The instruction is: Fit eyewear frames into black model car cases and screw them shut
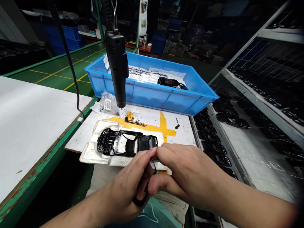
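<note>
A black toy-car body (127,145) lies upside down in a white foam cradle (95,154) on the white work board. My left hand (129,186) is closed around a small black curved plastic part (144,186) just in front of the cradle. My right hand (187,172) pinches the top of the same part, fingertips meeting my left thumb at the car body's near right corner. A black electric screwdriver (117,68) hangs from above, its tip just over the board behind the cradle.
A blue plastic bin (152,91) with white and black parts stands behind the board. Loose black screws (134,121) lie on yellow tape. A small plastic bag (107,103) is beside the screwdriver tip. Racks of black car parts (218,139) fill the right side. The green bench edge (40,171) runs along the left.
</note>
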Action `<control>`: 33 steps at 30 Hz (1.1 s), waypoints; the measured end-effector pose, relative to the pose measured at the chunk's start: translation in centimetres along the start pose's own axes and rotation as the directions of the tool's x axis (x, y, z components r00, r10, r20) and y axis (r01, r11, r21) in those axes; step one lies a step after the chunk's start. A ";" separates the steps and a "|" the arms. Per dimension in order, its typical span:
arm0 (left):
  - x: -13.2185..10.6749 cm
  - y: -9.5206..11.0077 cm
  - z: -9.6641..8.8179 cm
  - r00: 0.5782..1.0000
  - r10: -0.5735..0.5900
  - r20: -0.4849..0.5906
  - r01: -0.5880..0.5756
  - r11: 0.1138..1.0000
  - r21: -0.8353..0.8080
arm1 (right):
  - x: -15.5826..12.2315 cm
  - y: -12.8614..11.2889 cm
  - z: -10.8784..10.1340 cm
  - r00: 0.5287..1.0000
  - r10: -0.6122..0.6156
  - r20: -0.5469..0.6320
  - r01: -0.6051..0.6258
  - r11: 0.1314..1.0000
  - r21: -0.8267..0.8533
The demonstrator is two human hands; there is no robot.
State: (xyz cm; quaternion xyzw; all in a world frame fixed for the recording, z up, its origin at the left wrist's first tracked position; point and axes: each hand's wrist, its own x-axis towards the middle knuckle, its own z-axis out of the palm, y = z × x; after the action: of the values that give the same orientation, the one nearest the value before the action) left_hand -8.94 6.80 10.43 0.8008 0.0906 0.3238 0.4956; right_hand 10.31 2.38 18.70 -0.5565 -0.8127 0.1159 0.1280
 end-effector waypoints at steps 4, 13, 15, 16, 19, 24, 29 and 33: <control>0.1 -0.3 0.3 0.999 0.016 -0.044 -0.014 0.999 0.037 | -0.5 -0.3 0.3 0.994 -0.102 -0.050 0.102 0.995 -0.008; 0.0 -1.0 0.6 0.971 0.177 -0.160 -0.127 0.951 0.281 | -0.7 0.6 -0.5 0.991 -0.113 -0.073 0.117 0.992 0.054; 0.1 -0.7 -0.1 0.993 0.024 -0.111 -0.019 0.999 0.046 | -0.4 1.3 -0.8 0.953 -0.276 -0.126 0.268 0.961 -0.075; 0.2 -0.4 -0.6 0.996 -0.076 -0.055 0.072 0.994 -0.083 | -0.2 1.5 -0.9 0.924 -0.354 -0.145 0.336 0.932 -0.133; 1.4 0.6 -1.9 0.946 -0.269 0.179 0.307 0.920 -0.241 | 0.2 1.8 -0.8 0.845 -0.506 -0.171 0.464 0.854 -0.235; 3.5 2.0 -2.7 0.906 -0.368 0.210 0.394 0.914 -0.096 | 0.3 1.7 -0.2 0.842 -0.467 -0.269 0.394 0.874 -0.285; 3.9 1.7 -3.0 0.991 -0.134 0.004 0.131 0.976 0.175 | 0.0 1.1 0.3 0.916 -0.185 -0.357 0.139 0.979 -0.152; 4.3 1.5 -3.0 1.000 0.006 -0.008 -0.004 0.969 0.248 | 0.0 0.3 0.8 0.931 -0.144 -0.336 0.092 0.982 -0.168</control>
State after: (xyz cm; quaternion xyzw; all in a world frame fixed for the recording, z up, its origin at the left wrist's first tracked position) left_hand -7.73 10.31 14.45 0.8552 0.1303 0.3148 0.3906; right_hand 10.30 2.45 17.85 -0.5262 -0.8159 -0.0528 0.2337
